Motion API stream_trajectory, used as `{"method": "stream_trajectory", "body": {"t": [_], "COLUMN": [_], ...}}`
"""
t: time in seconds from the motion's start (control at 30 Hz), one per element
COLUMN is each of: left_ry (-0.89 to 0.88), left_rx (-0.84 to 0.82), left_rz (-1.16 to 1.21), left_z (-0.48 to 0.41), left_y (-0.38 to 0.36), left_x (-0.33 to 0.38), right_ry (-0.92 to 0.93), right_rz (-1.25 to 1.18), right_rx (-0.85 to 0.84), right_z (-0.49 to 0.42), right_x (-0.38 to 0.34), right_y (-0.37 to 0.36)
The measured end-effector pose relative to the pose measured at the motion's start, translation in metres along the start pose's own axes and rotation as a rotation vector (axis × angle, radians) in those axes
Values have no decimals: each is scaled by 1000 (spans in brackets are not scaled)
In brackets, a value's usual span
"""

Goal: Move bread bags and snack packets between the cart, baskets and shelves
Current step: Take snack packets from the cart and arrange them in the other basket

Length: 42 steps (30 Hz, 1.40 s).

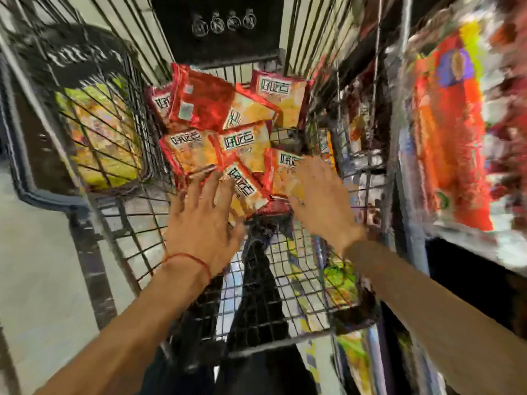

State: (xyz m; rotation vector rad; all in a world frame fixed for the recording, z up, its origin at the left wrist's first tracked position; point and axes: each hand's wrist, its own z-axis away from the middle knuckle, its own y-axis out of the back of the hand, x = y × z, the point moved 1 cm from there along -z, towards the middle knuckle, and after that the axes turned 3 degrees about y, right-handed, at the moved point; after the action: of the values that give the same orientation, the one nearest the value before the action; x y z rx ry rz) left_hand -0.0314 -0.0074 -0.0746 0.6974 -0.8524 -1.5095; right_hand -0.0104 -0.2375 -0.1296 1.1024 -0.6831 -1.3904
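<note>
"Looking into that wire cart (pixel 137 246), where do the snack packets (pixel 199 109) lie?"

"Heaped at the far end of it, red and orange, overlapping every which way, straight ahead of both hands."

"And the hands themselves?"

"The left hand (pixel 205 223) is spread flat with its fingers straight and the tips touching the near edge of the heap. It clasps nothing. The right hand (pixel 322 201) is palm-down, fingers laid over the near-right packet (pixel 285 169). The blur is heavy there, but I see no curl round anything, so I'd call it unclenched too."

"Which one gets lifted first, do you think?"

"My guess is the nearest packet (pixel 242 186), the one sitting between the two hands. Its long axis slants from far-left to near-right, so one end points at the right palm and the other lies just beside the left fingertips. The left hand looks a shade nearer."

"And where would it go?"

"I can't tell. A side basket (pixel 40 195) holding yellow packets hangs on the left, and a shelf (pixel 479 248) stacked with orange packs stands close on the right, nearer the right arm."
</note>
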Motion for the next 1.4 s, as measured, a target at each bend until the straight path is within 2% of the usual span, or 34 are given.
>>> {"method": "stream_trajectory", "body": {"t": [0.1, 0.33, 0.5, 0.67, 0.77, 0.97, 1.1, 1.23, 1.4], "left_ry": [46, 140, 167, 163, 181, 190, 219, 293, 381], "left_rx": [-37, -66, -44, -39, -49, -53, -17, 15, 24], "left_rz": [34, 108, 189, 184, 193, 203, 250, 333, 536], "left_z": [-16, -39, -35, -31, -28, -19, -13, -9, -10], "left_y": [-18, -47, -59, -60, -63, -67, -69, -70, -78], "left_x": [5, 5, 2, 3, 3, 4, 5, 4, 4], "right_ry": [-7, -88, -146, -110, -102, -55, -67, -240, -356], "right_rz": [-42, -261, -351, -206, -117, -165, -169, -364, -725], "right_rx": [-118, -265, -227, -177, -90, -68, 39, 113, 33], "right_z": [-31, -66, -70, -71, -63, -48, -33, -20, -12], "right_x": [19, 28, 35, 27, 25, 17, 8, 0, -6], "right_y": [-26, -67, -66, -53, -49, -39, -29, -15, -11]}}
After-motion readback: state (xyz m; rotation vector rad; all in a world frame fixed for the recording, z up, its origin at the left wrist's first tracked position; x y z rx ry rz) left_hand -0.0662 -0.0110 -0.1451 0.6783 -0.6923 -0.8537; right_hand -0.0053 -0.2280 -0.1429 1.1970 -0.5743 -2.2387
